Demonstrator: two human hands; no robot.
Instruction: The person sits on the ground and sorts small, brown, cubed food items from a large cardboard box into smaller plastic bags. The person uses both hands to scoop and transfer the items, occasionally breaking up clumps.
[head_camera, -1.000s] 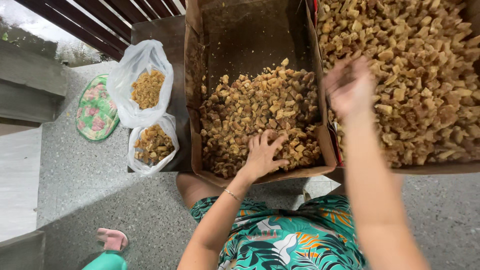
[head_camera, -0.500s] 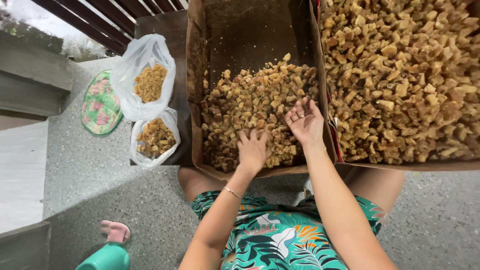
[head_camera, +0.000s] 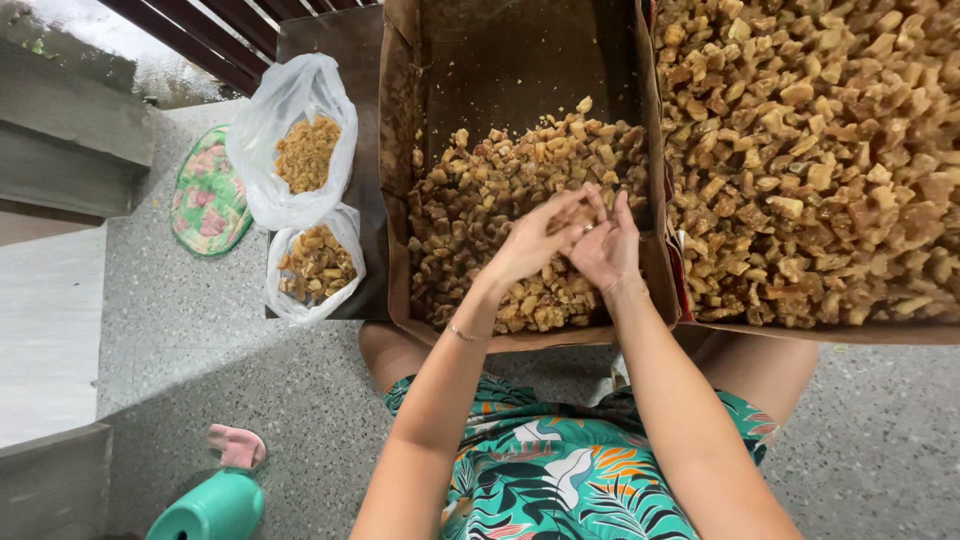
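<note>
Both hands meet over the near end of the middle cardboard box (head_camera: 420, 130), fingers bunched together around a few of the brown chunks (head_camera: 480, 200); the left hand (head_camera: 530, 240) curls its fingertips in against the right hand (head_camera: 605, 245), and the two are touching, closed loosely on pieces pinched between them (how many I cannot tell, the fingers hide them). They hover just above the heap, at its front right corner, close to the box wall.

That box runs lengthwise away from the person, its long axis pointing toward the dark slatted railing (head_camera: 230, 40). Its chunks are piled in the near half, while the far half shows bare cardboard. Touching its right wall stands a second, larger box (head_camera: 900, 335), filled nearly edge to edge with the same tan and brown cubes. To the left, two clear plastic bags sit one behind the other: the far bag (head_camera: 290, 140) holds finer yellowish crumbs, the near bag (head_camera: 315, 265) coarser pieces. Beyond them lies a green flowered mat (head_camera: 205, 200) on the speckled floor (head_camera: 200, 330).
</note>
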